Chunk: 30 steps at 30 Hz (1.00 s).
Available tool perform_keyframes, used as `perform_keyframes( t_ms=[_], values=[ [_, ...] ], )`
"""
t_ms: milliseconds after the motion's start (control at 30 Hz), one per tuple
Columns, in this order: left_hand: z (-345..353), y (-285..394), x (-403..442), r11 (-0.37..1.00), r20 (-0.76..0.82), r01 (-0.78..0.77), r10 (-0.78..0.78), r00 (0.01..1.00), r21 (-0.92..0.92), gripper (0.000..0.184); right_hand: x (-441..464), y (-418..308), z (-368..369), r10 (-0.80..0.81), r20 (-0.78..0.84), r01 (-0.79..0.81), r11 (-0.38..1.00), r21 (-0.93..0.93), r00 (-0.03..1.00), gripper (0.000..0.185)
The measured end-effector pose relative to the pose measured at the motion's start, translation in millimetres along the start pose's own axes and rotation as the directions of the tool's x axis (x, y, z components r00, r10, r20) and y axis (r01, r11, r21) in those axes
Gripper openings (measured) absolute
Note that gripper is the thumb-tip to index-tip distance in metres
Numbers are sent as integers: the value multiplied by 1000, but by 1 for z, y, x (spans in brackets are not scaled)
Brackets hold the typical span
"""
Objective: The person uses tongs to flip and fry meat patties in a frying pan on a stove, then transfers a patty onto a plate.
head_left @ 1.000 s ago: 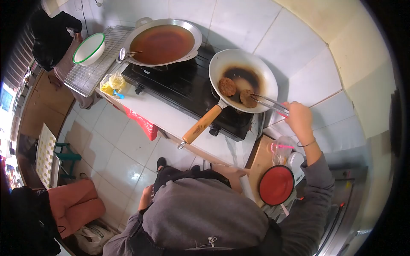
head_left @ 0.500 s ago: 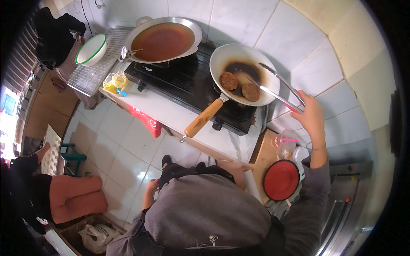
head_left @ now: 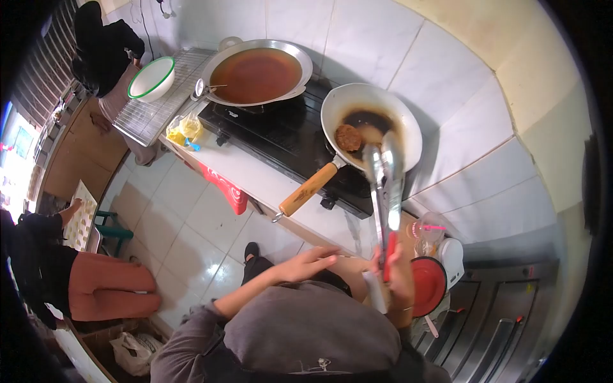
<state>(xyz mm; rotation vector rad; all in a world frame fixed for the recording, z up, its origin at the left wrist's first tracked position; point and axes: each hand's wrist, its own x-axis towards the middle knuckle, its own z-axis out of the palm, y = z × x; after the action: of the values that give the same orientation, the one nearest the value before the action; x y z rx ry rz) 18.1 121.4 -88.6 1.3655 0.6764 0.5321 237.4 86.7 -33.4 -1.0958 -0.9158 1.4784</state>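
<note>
hiding part of pan [head_left: 361, 102], blurred tongs [head_left: 394, 198] clamped by fingers of right hand [head_left: 400, 273]; left hand [head_left: 305, 264] outstretched, fingers slightly apart.

One wok [head_left: 306, 69]; one pan [head_left: 407, 124]; one pair of tongs [head_left: 394, 191]; two co-workers [head_left: 112, 60]

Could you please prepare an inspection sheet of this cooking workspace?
Surface: white countertop, bearing a black stove.
Job's things: frying pan, partly hidden by tongs; browned patty inside.
Clutter: plastic bag beside the stove; round red vessel at right.
Hands: right hand grips the tongs; left hand appears empty.
Cables: dark cable hangs at upper left.
Surroundings: wok of brown liquid; wire rack with green-rimmed bowl; one person upper left, another lower left.
</note>
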Motion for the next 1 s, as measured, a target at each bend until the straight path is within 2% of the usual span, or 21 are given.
perform_keyframes(
  t_ms=[33, 100, 133, 233, 267, 367, 433, 500, 533, 633, 733, 833, 933, 1000],
  values=[
    [14, 0, 13, 984, -28, -70, 66, 997, -163, 46, 1, 20, 2, 1, 21, -2, 999, 33, 1000, 68],
    [33, 9, 31, 881, 23, 5, 7, 1000, -473, 52, 0, 39, 12, 18, 129, -28, 997, 72, 991, 68],
    [37, 12, 36, 794, 58, 46, -14, 998, -606, 54, -5, 48, 14, 20, 87, -28, 995, 99, 996, 61],
    [43, 9, 34, 803, 46, 86, -73, 996, -589, 55, -14, 62, 16, 78, 18, -79, 992, 99, 997, 57],
    [46, 5, 33, 772, 39, 62, -48, 998, -633, 54, -17, 61, 20, 122, -68, -110, 982, 155, 990, 52],
    [49, -8, 33, 813, 66, 121, -102, 993, -570, 49, -22, 67, 13, 182, -22, -181, 982, 50, 983, 49],
    [53, -10, 25, 764, 87, 193, -177, 980, -616, 48, -32, 63, 14, 232, -4, -231, 972, 50, 973, 45],
    [50, -11, 27, 739, 121, 206, -168, 978, -641, 52, -32, 63, 13, 232, 5, -232, 972, 38, 973, 46],
    [47, -3, 25, 736, 134, 229, -187, 973, -637, 52, -34, 59, 18, 245, 14, -245, 963, 114, 969, 41],
    [39, -9, 22, 791, 129, 210, -166, 978, -574, 53, -37, 54, 30, 246, -30, -243, 968, 64, 969, 38],
    [38, -5, 16, 805, 87, 209, -194, 977, -556, 53, -37, 61, 31, 219, 7, -219, 976, -15, 976, 36],
    [36, 4, 12, 802, 75, 210, -204, 976, -559, 52, -41, 66, 32, 194, 25, -195, 976, 95, 981, 37],
    [32, 15, 4, 739, 116, 265, -248, 962, -619, 48, -41, 70, 40, 257, 1, -257, 965, 57, 966, 33],
    [31, 18, 1, 737, 83, 283, -296, 951, -614, 41, -43, 70, 44, 242, 13, -242, 970, 11, 970, 33]
  ],
)
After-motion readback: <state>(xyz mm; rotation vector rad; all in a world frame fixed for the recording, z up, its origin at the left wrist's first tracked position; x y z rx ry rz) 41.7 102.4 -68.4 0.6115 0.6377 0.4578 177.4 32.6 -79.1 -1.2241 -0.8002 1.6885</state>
